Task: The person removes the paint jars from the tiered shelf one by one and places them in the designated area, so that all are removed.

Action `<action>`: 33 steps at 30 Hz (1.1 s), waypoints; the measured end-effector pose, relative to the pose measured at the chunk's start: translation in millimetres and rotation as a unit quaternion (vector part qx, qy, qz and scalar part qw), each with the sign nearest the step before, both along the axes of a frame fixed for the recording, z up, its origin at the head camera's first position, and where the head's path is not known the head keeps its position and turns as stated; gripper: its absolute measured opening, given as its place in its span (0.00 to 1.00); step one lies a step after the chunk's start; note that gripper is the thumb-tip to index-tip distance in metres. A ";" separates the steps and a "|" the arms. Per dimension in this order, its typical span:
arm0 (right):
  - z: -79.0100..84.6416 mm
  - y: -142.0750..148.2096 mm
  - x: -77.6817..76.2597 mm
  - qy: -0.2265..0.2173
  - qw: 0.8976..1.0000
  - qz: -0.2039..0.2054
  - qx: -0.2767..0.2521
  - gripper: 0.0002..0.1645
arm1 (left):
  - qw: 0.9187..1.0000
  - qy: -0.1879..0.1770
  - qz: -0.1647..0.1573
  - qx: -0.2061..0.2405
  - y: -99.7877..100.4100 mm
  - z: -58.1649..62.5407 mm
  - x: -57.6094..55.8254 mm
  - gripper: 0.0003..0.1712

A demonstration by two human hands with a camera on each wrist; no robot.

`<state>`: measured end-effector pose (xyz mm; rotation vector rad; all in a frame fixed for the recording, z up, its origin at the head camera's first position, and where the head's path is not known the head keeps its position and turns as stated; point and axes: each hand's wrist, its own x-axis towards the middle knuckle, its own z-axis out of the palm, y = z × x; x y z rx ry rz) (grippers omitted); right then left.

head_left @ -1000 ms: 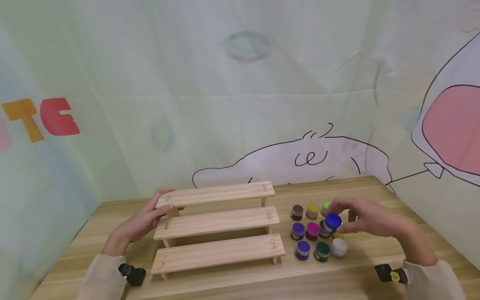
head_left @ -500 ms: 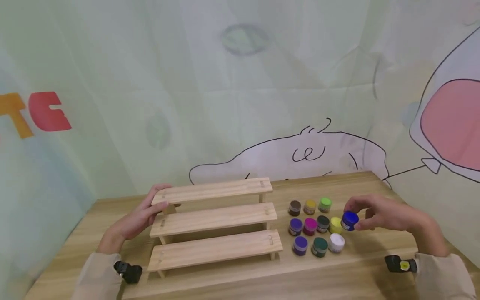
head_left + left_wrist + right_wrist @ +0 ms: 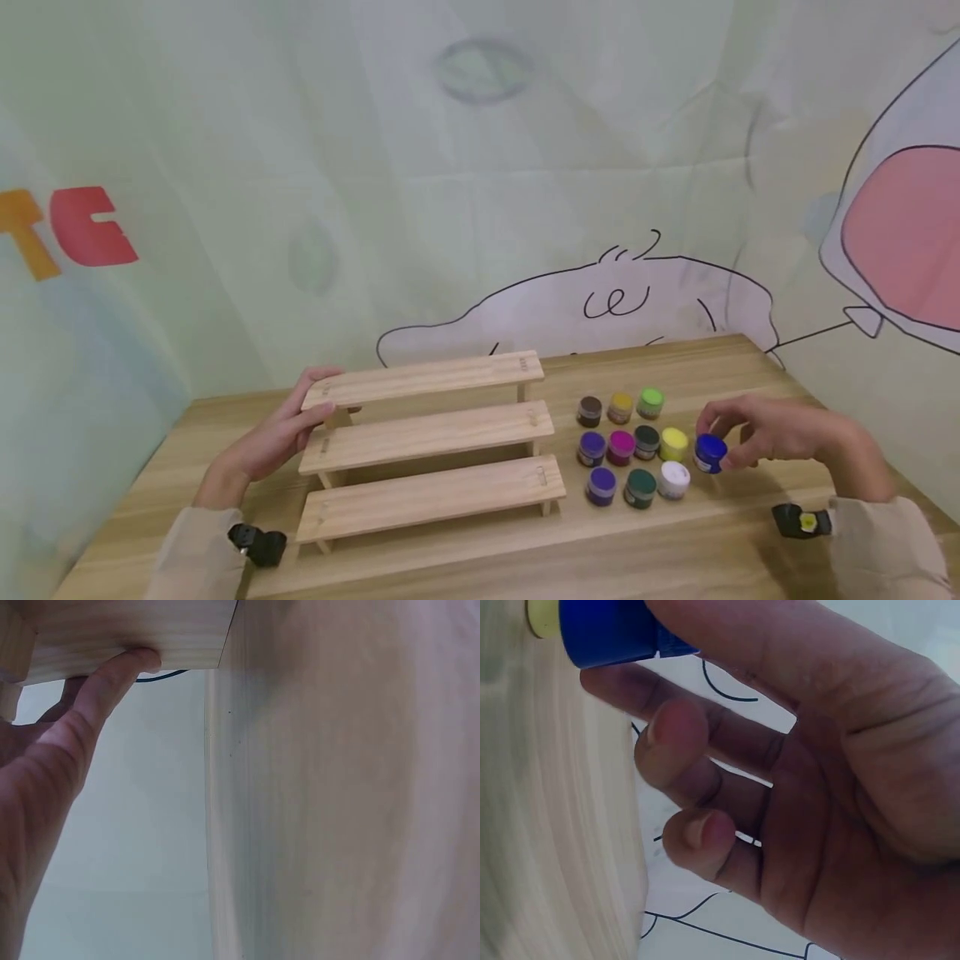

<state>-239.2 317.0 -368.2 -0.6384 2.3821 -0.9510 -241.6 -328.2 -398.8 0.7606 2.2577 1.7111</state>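
Note:
In the head view my right hand (image 3: 787, 429) pinches a paint jar with a blue lid (image 3: 709, 451) between thumb and fingers, low at the right end of the jar group. The right wrist view shows the blue jar (image 3: 615, 630) at the thumb, the other fingers loosely curled below it. At the left, my left hand (image 3: 273, 437) grips the end of the top step of a three-step wooden rack (image 3: 431, 433), thumb over the front edge. One finger (image 3: 112, 679) lies against the wood in the left wrist view.
Left of the blue jar stand several small paint jars in rows, among them yellow (image 3: 673, 444), white (image 3: 673, 480), magenta (image 3: 621, 447), dark green (image 3: 641, 487) and light green (image 3: 651, 402) ones. The wooden table (image 3: 465, 575) meets a printed curtain (image 3: 360, 208) behind.
My right hand has carried the blue jar rightward from above the other jars and lowered it beside the yellow one. The left hand keeps its grip on the rack.

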 end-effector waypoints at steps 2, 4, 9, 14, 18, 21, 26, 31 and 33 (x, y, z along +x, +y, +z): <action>-2.0 -2.3 0.7 -0.009 1.000 -0.002 0.008 0.23 | 1.000 0.000 0.003 -0.001 -1.4 -2.1 2.8 0.26; -4.2 -4.7 0.9 -0.017 1.000 0.001 0.010 0.23 | 1.000 0.003 0.009 -0.005 -2.6 -3.2 5.3 0.26; -9.3 -8.3 2.2 -0.030 0.999 0.002 0.010 0.23 | 1.000 0.005 0.018 -0.012 -1.8 -0.8 8.4 0.26; -14.8 -11.6 4.5 -0.034 0.999 -0.006 0.011 0.24 | 1.000 0.001 0.015 -0.014 -3.1 3.5 12.9 0.26; -16.7 -14.2 5.2 -0.044 0.999 -0.019 0.018 0.25 | 1.000 -0.001 0.017 -0.016 -4.6 4.7 15.4 0.27; -17.4 -14.3 4.9 -0.050 0.998 -0.019 0.018 0.24 | 1.000 -0.001 0.022 -0.021 -5.7 4.6 17.1 0.27; -19.9 -12.9 3.6 -0.052 0.998 -0.014 0.027 0.25 | 0.999 0.001 0.030 -0.025 -6.5 3.5 21.3 0.27; -22.7 -10.9 5.1 -0.065 0.997 -0.022 0.042 0.26 | 1.000 -0.003 0.022 -0.011 -5.7 -0.5 23.1 0.26; -23.0 -10.4 5.6 -0.069 0.996 -0.025 0.043 0.26 | 1.000 -0.005 0.015 -0.005 -5.0 -2.5 22.7 0.26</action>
